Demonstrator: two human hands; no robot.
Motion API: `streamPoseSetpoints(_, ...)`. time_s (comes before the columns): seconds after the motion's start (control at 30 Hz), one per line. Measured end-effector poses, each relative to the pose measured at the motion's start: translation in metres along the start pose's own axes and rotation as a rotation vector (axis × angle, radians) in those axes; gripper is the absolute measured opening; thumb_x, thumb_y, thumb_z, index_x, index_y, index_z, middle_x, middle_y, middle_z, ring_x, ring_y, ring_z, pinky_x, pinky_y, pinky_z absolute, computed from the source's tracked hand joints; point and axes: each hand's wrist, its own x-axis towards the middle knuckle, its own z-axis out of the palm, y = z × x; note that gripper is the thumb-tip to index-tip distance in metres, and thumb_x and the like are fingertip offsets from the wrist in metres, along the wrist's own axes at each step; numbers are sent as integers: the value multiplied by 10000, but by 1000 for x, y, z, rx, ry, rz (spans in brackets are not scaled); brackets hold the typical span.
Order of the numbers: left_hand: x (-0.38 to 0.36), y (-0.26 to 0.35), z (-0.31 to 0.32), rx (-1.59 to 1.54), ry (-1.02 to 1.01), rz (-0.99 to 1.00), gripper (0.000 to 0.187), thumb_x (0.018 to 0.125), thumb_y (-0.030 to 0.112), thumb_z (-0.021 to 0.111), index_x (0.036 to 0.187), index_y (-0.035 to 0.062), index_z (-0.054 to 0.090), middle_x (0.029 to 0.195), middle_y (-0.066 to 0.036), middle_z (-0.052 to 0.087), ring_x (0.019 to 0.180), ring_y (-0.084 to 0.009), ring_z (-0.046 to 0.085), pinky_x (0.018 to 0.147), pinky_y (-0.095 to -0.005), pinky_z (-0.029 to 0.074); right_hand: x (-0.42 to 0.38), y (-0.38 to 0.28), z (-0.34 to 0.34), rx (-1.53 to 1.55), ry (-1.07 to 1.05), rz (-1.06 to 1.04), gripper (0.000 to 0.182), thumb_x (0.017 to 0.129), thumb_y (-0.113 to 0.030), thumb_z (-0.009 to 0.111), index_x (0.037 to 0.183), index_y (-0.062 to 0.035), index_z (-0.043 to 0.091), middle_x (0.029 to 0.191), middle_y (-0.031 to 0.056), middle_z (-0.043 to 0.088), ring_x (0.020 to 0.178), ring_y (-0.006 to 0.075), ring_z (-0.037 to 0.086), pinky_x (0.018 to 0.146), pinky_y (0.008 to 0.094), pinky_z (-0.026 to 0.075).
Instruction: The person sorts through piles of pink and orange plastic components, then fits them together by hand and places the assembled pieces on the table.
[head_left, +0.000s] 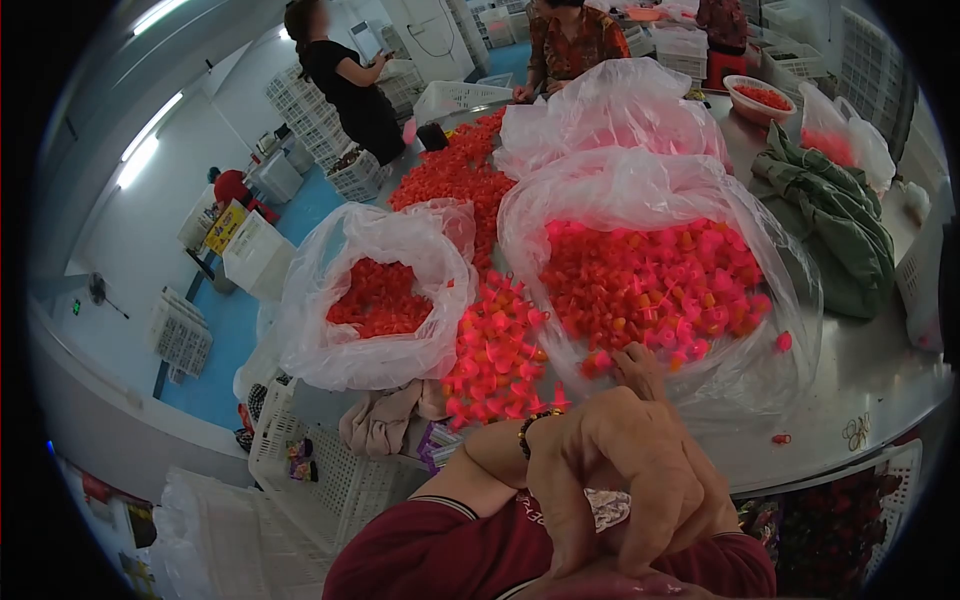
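Observation:
My right hand (640,371) reaches to the near edge of a clear plastic bag (660,185), its fingers bent together at small glossy red-pink pieces (650,285). Whatever its fingertips pinch is hidden. Close to the camera, my left hand (635,465) has a beaded bracelet (535,428) at the wrist. Its fingers curl downward over a pinkish surface at the bottom edge; anything between them cannot be made out. A loose heap of pink-red pieces (495,350) lies left of my right hand. Further left, a second plastic bag (300,330) holds smaller red pieces (382,300).
More red pieces (450,175) spread across the metal table (830,400) behind. At right lie a green cloth (835,215) and a bowl (760,100). White crates (320,470) stand below left. Two people stand or sit across the table.

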Motion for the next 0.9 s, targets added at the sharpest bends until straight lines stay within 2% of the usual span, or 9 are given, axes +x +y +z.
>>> streamPoseSetpoints(0.13, -2, -7, -5, 78, -69, 58, 410, 804, 374, 764, 894, -8, 647, 698, -26, 566, 615, -184, 523, 591, -334, 405, 1, -3, -3, -5, -20, 15, 251, 751, -47, 631, 1001, -49, 659, 898, 114, 568, 905, 305, 562, 784, 409, 450)
streamPoseSetpoints(0.23, -15, -19, -5, 16, 4, 82, 395, 810, 369, 758, 892, -1, 648, 705, -26, 571, 625, -189, 526, 613, -346, 408, 2, -10, -9, 7, -30, 44, 242, 759, -55, 633, 1000, -47, 657, 895, 111, 564, 904, 303, 560, 780, 407, 448)
streamPoseSetpoints(0.43, -16, -17, -5, -5, 29, 55, 369, 813, 350, 757, 885, 3, 653, 721, -35, 584, 642, -195, 531, 633, -359, 412, 2, -8, -9, 26, -21, 18, 254, 759, -58, 642, 1013, -44, 653, 903, 109, 567, 909, 303, 561, 787, 409, 449)
streamPoseSetpoints(0.6, -6, 2, 1, -44, 44, -73, 313, 806, 284, 771, 868, 0, 655, 730, -45, 586, 657, -189, 530, 626, -340, 410, 2, -9, -9, 22, -18, 28, 261, 751, -52, 645, 1012, -41, 653, 910, 112, 567, 912, 302, 561, 785, 411, 450)
streamPoseSetpoints(0.9, -13, -7, -1, -56, 29, -37, 291, 816, 262, 768, 871, -3, 659, 739, -41, 568, 680, -177, 525, 614, -313, 404, 3, -11, -11, 17, -23, 39, 274, 742, -44, 648, 1016, -38, 650, 909, 113, 560, 917, 300, 559, 785, 408, 451)
